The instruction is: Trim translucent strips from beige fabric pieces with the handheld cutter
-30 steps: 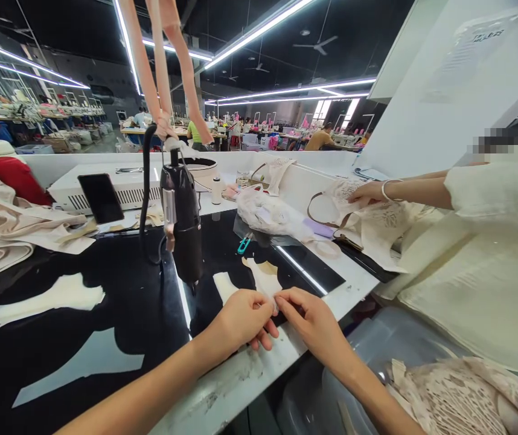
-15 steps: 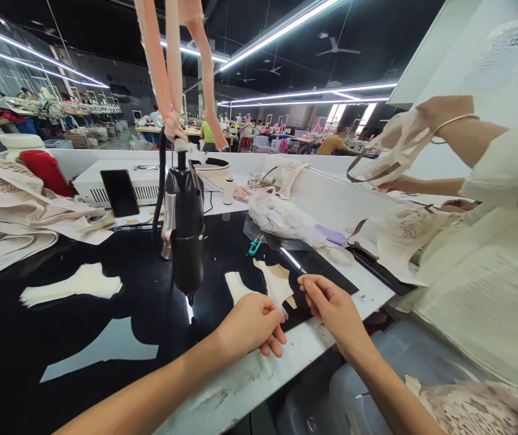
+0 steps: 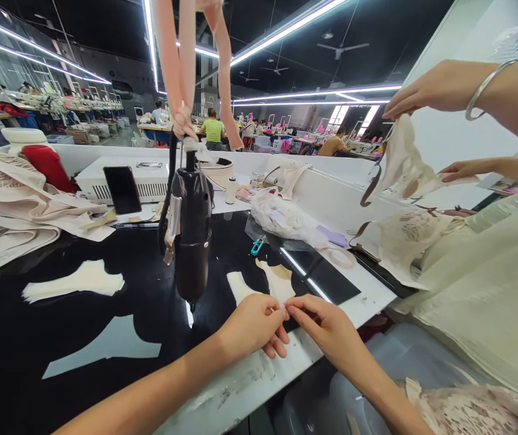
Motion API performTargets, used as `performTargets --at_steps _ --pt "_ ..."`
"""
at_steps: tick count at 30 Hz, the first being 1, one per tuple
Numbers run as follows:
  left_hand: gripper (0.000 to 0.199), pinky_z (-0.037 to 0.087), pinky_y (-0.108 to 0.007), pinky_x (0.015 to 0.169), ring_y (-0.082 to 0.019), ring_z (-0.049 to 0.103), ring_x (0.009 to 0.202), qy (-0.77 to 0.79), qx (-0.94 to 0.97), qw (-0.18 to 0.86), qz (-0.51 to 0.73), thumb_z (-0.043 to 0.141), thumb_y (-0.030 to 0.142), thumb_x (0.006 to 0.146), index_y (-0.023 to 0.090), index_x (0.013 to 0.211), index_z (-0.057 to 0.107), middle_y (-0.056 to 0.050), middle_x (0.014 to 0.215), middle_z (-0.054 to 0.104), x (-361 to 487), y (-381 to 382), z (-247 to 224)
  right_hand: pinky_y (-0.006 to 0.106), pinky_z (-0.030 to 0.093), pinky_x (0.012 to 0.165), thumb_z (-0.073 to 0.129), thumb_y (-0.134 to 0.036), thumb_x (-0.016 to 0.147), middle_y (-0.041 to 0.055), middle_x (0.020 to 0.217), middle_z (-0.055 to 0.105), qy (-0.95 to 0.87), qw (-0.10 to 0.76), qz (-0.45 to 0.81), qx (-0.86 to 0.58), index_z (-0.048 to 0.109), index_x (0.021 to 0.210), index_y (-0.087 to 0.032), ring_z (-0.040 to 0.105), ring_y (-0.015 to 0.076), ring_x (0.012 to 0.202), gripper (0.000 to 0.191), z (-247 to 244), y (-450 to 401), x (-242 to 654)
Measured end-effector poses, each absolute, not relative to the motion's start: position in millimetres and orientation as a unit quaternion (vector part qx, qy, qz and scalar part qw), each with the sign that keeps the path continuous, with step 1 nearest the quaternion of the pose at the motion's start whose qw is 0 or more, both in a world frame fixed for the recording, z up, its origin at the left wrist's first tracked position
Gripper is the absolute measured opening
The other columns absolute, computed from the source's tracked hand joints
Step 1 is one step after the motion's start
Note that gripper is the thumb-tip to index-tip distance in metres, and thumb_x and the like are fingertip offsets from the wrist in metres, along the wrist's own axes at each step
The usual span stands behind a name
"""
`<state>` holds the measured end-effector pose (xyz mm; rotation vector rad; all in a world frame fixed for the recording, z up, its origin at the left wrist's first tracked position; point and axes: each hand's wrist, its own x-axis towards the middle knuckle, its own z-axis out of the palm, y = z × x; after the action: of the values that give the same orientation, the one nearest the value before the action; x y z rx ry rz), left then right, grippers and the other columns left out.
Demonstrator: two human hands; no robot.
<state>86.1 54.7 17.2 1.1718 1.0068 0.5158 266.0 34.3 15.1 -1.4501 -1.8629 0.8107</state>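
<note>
My left hand [image 3: 259, 323] is over the near edge of the black table [image 3: 150, 266], thumb and forefinger pinched at the near end of some cream cut pieces [image 3: 278, 281]. Fingertips of my right hand [image 3: 316, 317] meet the left ones there, also pinched. What either pinch holds is too small to make out. Another cream piece [image 3: 239, 287] lies just beyond my left hand. A stack of cream pieces [image 3: 75, 283] and a grey-blue shaped piece [image 3: 107, 347] lie at the left. A black hanging tool [image 3: 192, 241] points down near the middle.
Teal snips [image 3: 257, 246] and a clear plastic bag [image 3: 277, 217] are behind my hands. Layered beige fabric [image 3: 14, 205] fills the left, beside a phone [image 3: 122, 190]. At the right, another person's hands [image 3: 440, 90] hold a beige garment [image 3: 406, 160].
My right hand has moved left and down to meet my left fingertips. The other person's braceleted hand has risen with the garment. The view has shifted slightly.
</note>
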Motion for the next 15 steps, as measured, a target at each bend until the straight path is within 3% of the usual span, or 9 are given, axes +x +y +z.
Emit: performTargets --at_steps 5,11,15 --pt "0.023 0.046 -0.017 0.043 -0.010 0.063 0.043 0.453 0.521 0.685 0.234 0.062 0.037 0.092 0.016 0.085 0.062 0.002 0.061 0.065 84.4 56.2 16.9 0.034 0.044 0.076 0.056 -0.042 0.093 0.0031 0.086 0.074 -0.700 0.325 0.306 -0.557 0.076 0.084 -0.024 0.065 0.0222 0.081 0.028 18.3 37.2 263.9" --pt "0.014 0.046 -0.016 0.040 -0.010 0.063 0.042 0.453 0.528 0.680 0.232 0.053 0.021 0.093 0.015 0.086 0.063 0.002 0.060 0.065 82.4 57.3 12.2 0.032 0.045 0.073 0.065 -0.046 0.086 0.0034 0.086 0.075 -0.646 0.369 0.330 -0.581 0.078 0.083 -0.023 0.064 0.0214 0.080 0.027 17.5 42.5 267.5" --pt "0.013 0.044 -0.015 0.036 -0.009 0.062 0.041 0.452 0.536 0.675 0.229 0.051 0.013 0.089 0.015 0.082 0.061 0.002 0.059 0.065 83.6 58.1 5.2 0.026 0.038 0.054 0.071 -0.050 0.081 -0.0008 0.065 0.064 -0.581 0.418 0.369 -0.593 0.076 0.087 -0.020 0.052 0.0138 0.058 0.030 16.3 51.1 272.5"
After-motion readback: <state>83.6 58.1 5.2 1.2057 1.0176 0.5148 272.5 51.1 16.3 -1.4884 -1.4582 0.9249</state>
